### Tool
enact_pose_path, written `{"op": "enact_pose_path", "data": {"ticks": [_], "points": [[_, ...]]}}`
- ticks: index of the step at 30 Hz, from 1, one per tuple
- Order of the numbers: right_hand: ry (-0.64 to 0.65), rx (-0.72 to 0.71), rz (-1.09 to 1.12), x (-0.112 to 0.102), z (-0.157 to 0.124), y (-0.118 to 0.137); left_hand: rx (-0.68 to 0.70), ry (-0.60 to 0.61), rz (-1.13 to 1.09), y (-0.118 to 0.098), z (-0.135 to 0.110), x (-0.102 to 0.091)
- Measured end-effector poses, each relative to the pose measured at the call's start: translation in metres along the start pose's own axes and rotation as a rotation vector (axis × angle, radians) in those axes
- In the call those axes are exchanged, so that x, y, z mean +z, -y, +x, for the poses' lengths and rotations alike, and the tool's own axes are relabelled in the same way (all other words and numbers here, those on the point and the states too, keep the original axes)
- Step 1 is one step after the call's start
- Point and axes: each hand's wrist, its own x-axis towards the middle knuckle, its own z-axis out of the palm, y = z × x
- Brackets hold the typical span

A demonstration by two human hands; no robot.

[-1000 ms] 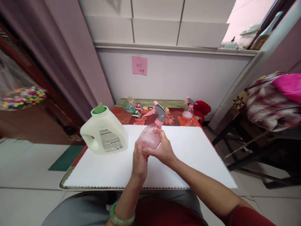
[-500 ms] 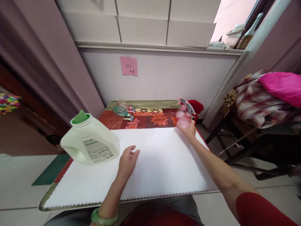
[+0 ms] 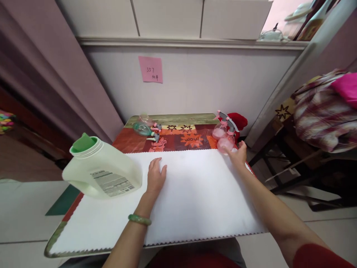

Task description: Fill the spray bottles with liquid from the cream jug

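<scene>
While resting left hand [image 3: 156, 175] flat on white sheet [image 3: 195, 197], held right hand [image 3: 239, 156] open just beside pink spray bottle [image 3: 225, 144] at tabletop's far right corner; judged it light, slick, best taken by neck

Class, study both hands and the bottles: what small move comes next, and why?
Probably draw the right hand back: the pink spray bottle already stands upright beside a second pink bottle, that hand open at its base; the left hand lies flat on the white mat.
</scene>
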Motion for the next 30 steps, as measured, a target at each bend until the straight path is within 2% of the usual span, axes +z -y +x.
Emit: {"op": "enact_pose_path", "data": {"ticks": [3, 5, 8, 11, 14, 17, 19, 21, 23, 25, 27, 30], "points": [[-0.152, -0.095, 0.008, -0.01, -0.007, -0.006, -0.052, -0.03, -0.012, 0.009, 0.0, 0.01], [-0.181, -0.168, 0.031, -0.012, -0.015, -0.003, -0.089, -0.06, -0.03, 0.012, -0.002, 0.012], [-0.099, -0.35, 0.053, -0.003, -0.033, 0.017, -0.124, -0.096, -0.097, 0.014, -0.006, 0.011], [0.094, -0.484, 0.054, 0.024, -0.055, 0.048, -0.134, -0.115, -0.142, 0.013, -0.011, 0.009], [0.312, -0.525, 0.098, 0.068, -0.078, 0.082, -0.129, -0.116, -0.137, 0.012, -0.015, 0.009], [0.531, -0.547, 0.124, 0.126, -0.096, 0.113, -0.143, -0.097, -0.121, 0.01, -0.018, 0.009], [0.654, -0.558, 0.065, 0.171, -0.103, 0.128, -0.168, -0.075, -0.113, 0.009, -0.02, 0.008], [0.748, -0.564, -0.118, 0.217, -0.107, 0.137, -0.195, -0.049, -0.114, 0.007, -0.021, 0.007], [0.794, -0.583, -0.412, 0.26, -0.109, 0.142, -0.216, -0.027, -0.117, 0.007, -0.022, 0.006], [0.81, -0.578, -0.573, 0.297, -0.11, 0.142, -0.23, -0.014, -0.116, 0.008, -0.023, 0.006], [0.817, -0.554, -0.653, 0.327, -0.112, 0.141, -0.238, 0.0, -0.114, 0.009, -0.024, 0.006], [0.826, -0.514, -0.784, 0.36, -0.116, 0.137, -0.249, 0.025, -0.114, 0.009, -0.026, 0.005]]}}
